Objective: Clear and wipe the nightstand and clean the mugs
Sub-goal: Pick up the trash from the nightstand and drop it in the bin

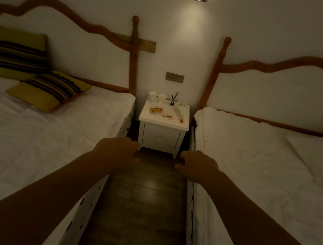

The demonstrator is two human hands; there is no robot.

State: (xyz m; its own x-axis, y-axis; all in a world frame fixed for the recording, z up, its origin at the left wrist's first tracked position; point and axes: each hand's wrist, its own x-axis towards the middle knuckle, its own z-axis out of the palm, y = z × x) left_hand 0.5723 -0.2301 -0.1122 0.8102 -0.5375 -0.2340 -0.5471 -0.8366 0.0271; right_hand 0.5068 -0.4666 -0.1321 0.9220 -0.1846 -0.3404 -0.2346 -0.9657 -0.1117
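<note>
Head view: both hands held out empty before the nightstand.
Left hand and right hand hang loosely curled; two mugs, seemingly white, at the surface's 11 o'clock.

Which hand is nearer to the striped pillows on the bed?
Left. The left hand is held out beside the bed where the striped pillows lie, below and right of them. The right hand is across the aisle, beside the other bed. Neither touches them.
</note>
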